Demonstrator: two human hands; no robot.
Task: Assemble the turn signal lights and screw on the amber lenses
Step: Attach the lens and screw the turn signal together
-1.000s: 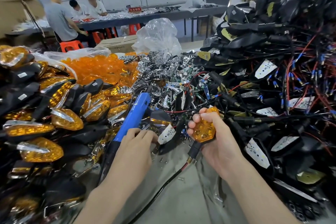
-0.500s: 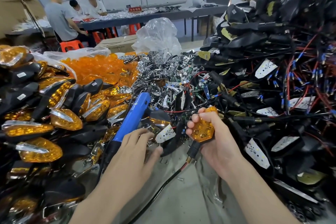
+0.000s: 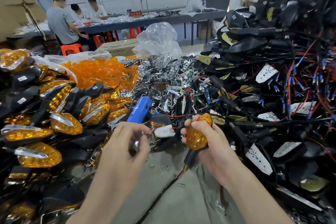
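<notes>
My right hand (image 3: 216, 147) grips a turn signal (image 3: 197, 135) with its amber lens facing me; the black stem and wire hang below the fist. My left hand (image 3: 125, 147) is blurred, its fingers curled round the lower, dark end of a blue electric screwdriver (image 3: 141, 108), whose body points up and away. The two hands are a short gap apart above the grey table (image 3: 181, 203). Small loose screws (image 3: 163, 165) lie beneath them.
Finished amber turn signals (image 3: 65, 123) are heaped on the left. Loose amber lenses (image 3: 98, 72) and chrome reflectors (image 3: 163, 71) lie behind. A tall tangle of black housings with wires (image 3: 263, 96) fills the right. People (image 3: 60, 22) sit at a far table.
My left hand has risen off the table and curled its fingers round the screwdriver's lower end. My right hand keeps the turn signal almost where it was.
</notes>
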